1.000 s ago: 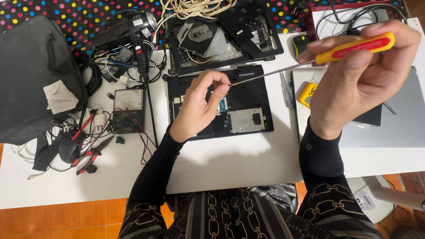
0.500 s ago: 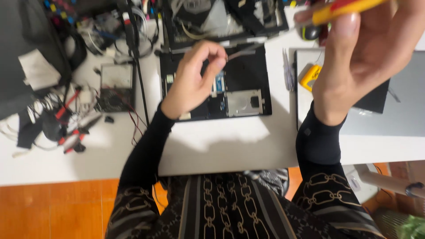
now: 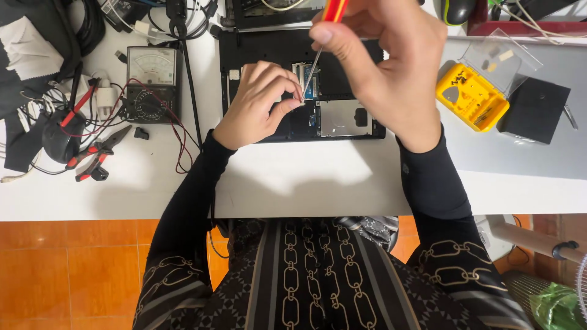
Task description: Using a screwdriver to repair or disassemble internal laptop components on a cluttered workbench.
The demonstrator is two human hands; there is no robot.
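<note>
R hand (image 3: 385, 67) is closed round a screwdriver (image 3: 318, 55), red/yellow handle at top edge of frame, thin metal shaft slanting down-left. Tip sits right at the L fingertips, over the open laptop (image 3: 306, 91). L hand (image 3: 260, 104) is curled, thumb and forefinger pinched together at the shaft tip; whether they hold a screw or just steady the tip, can't tell, too small. L palm rests over the laptop's left part.

Laptop lies bottom-up on the white table (image 3: 306, 177), cover off, black chassis. Green memory board (image 3: 309, 82) shows just R of the L fingers, partly behind the shaft. Silver drive caddy (image 3: 343, 117) sits lower R in the chassis, below the R hand.

Left of laptop: analog multimeter (image 3: 151, 82) w/ white dial face, red and black leads looping over the table. Further L, red-handled pliers (image 3: 98, 153) lie flat, near a black round object and tangled cables. Black cable runs down btwn meter and laptop.

Right of laptop: yellow bit case (image 3: 471, 98), clear lid hinged open, just beside a black box (image 3: 533, 110); both sit on a grey slab. Black mouse (image 3: 457, 9) at top edge, partly cut off.

Both sleeves black; patterned chain-print garment fills the lower frame. Orange floor tiles below table edge.
</note>
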